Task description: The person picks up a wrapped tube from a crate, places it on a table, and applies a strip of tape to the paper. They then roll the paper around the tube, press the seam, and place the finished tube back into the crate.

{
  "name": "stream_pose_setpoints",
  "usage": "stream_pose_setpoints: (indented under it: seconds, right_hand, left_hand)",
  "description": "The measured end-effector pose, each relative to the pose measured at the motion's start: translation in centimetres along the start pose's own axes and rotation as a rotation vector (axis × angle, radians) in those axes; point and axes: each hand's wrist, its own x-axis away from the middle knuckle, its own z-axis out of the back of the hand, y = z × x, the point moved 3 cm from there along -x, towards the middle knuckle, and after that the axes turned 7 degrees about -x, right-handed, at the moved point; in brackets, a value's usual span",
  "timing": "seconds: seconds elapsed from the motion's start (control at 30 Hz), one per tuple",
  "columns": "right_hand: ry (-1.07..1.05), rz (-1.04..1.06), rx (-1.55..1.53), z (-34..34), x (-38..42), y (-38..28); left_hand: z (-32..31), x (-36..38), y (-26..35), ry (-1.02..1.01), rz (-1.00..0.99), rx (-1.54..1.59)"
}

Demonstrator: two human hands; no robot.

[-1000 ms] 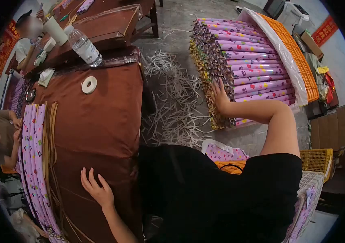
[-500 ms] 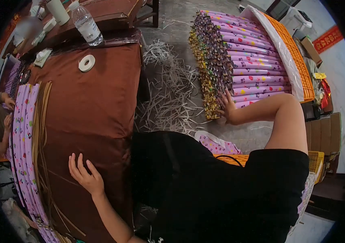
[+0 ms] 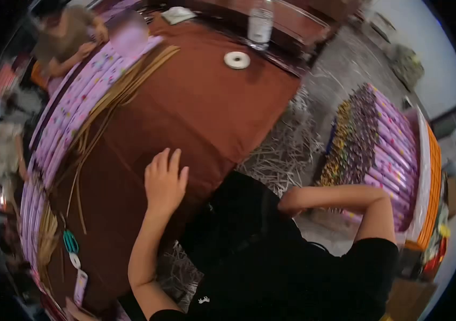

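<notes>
My left hand (image 3: 166,179) lies with spread fingers on the brown cloth (image 3: 206,123) of the table, holding nothing. My right hand (image 3: 292,201) is blurred beside my black-clad lap, its fingers hidden. A large stack of lilac patterned rolls (image 3: 394,142), with gold and dark ends facing the table, lies to the right beyond my right forearm. Along the table's left side runs a row of similar lilac rolls (image 3: 86,96). Tan strips (image 3: 131,80) lie beside that row, some trailing loose onto the cloth.
Teal-handled scissors (image 3: 70,242) lie at the lower left. A white tape roll (image 3: 237,60) and a plastic bottle (image 3: 260,27) are at the far end. Paper shreds (image 3: 287,144) cover the floor. An orange crate (image 3: 430,187) borders the stack. A co-worker (image 3: 65,40) handles the rolls opposite.
My right hand has left the ends of the stacked rolls and come in toward my lap. The view has turned left; my left hand still rests on the cloth.
</notes>
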Motion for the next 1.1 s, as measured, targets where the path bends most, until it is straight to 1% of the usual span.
stream_pose_setpoints:
  seconds: [0.03, 0.07, 0.1, 0.13, 0.17, 0.23, 0.27, 0.33, 0.37, 0.4, 0.47, 0.5, 0.57, 0.6, 0.67, 0.7, 0.77, 0.8, 0.83, 0.87, 0.9, 0.93, 0.97, 1.03, 1.07, 1.1]
  right_hand:
    - [0.175, 0.025, -0.109, 4.6, 2.9, -2.1]
    - [0.259, 0.224, -0.137, 8.0, 3.8, -4.3]
    - [0.321, 0.429, -0.172, 10.8, 4.1, -6.4]
    - [0.338, 0.593, -0.182, 13.1, 4.0, -8.7]
    - [0.339, 0.761, -0.202, 15.0, 3.9, -11.2]
    - [0.247, 0.915, -0.113, 18.0, 3.5, -16.2]
    - [0.253, 1.044, -0.088, 18.4, 2.1, -18.1]
    - [0.065, 1.177, 0.018, 18.7, 0.5, -22.1]
    - [-0.081, 1.064, 0.151, 18.6, 0.4, -24.2]
    - [-0.130, 1.086, 0.205, 18.2, -0.5, -25.9]
    - [-0.302, 1.187, 0.265, 16.3, -3.0, -28.0]
    - [-0.352, 1.190, 0.304, 15.7, -3.8, -28.9]
    - [-0.395, 1.156, 0.553, 14.4, -5.4, -30.5]
    - [-0.440, 1.161, 0.591, 13.9, -6.0, -30.8]
    - [-0.449, 1.034, 0.734, 13.6, -7.6, -30.9]
    - [-0.482, 1.044, 0.769, 13.8, -8.3, -30.7]
    - [-0.544, 0.845, 0.653, 14.8, -10.2, -29.7]
    - [-0.606, 0.778, 0.621, 15.2, -11.2, -29.5]
    - [-0.627, 0.783, 0.642, 15.6, -11.9, -28.7]
    - [-0.489, 0.859, 0.733, 16.3, -12.5, -27.7]
    - [-0.346, 0.934, 0.816, 16.7, -11.7, -28.3]
    - [-0.356, 0.800, 0.772, 17.4, -10.9, -28.3]
    - [-0.381, 0.802, 0.789, 17.3, -11.5, -28.1]
    - [-0.409, 0.748, 0.731, 17.2, -13.4, -26.9]
    - [-0.448, 0.745, 0.762, 17.1, -13.9, -26.3]
    - [-0.372, 0.744, 0.781, 17.3, -14.4, -26.0]
  left_hand:
    - [0.6, 1.2, 0.3, -0.018, 0.001, -0.021]
    - [1.2, 2.5, 0.4, -0.036, 0.006, -0.041]
    - [1.7, 4.0, 0.3, -0.024, 0.052, -0.029]
    - [2.3, 5.9, 0.4, -0.009, 0.100, -0.022]
    - [2.3, 8.0, 0.1, -0.099, 0.187, 0.002]
    - [3.2, 11.9, -0.3, -0.074, 0.376, -0.082]
    - [3.8, 13.8, -0.5, -0.063, 0.485, -0.167]
    - [4.2, 17.7, -1.3, -0.044, 0.694, -0.286]
    - [4.1, 19.7, -1.4, -0.031, 0.811, -0.350]
    - [3.8, 21.2, -1.3, -0.044, 0.891, -0.349]
    - [1.7, 23.1, -1.2, 0.083, 0.919, -0.228]
    - [1.8, 23.0, -1.1, 0.150, 0.910, -0.221]
    - [0.9, 22.7, -1.2, 0.194, 0.952, -0.228]
    - [0.7, 22.8, -1.2, 0.186, 0.955, -0.257]
    - [0.7, 22.9, -1.1, 0.205, 0.954, -0.228]
    - [0.5, 22.9, -1.1, 0.223, 0.952, -0.238]
    - [0.1, 23.0, -1.2, 0.252, 0.945, -0.285]
    - [0.7, 22.8, -1.1, 0.216, 0.954, -0.278]
    - [0.4, 23.0, -1.1, 0.254, 0.949, -0.292]
    - [0.1, 23.0, -1.1, 0.292, 0.941, -0.303]
    - [0.3, 22.9, -1.0, 0.292, 0.938, -0.306]
    - [0.3, 23.0, -1.0, 0.289, 0.963, -0.309]
    - [0.2, 22.9, -1.0, 0.297, 0.954, -0.303]
    - [0.2, 22.8, -0.9, 0.317, 0.948, -0.267]
    - [0.0, 22.9, -0.9, 0.307, 0.944, -0.255]
    - [-0.2, 22.9, -1.0, 0.300, 0.945, -0.245]
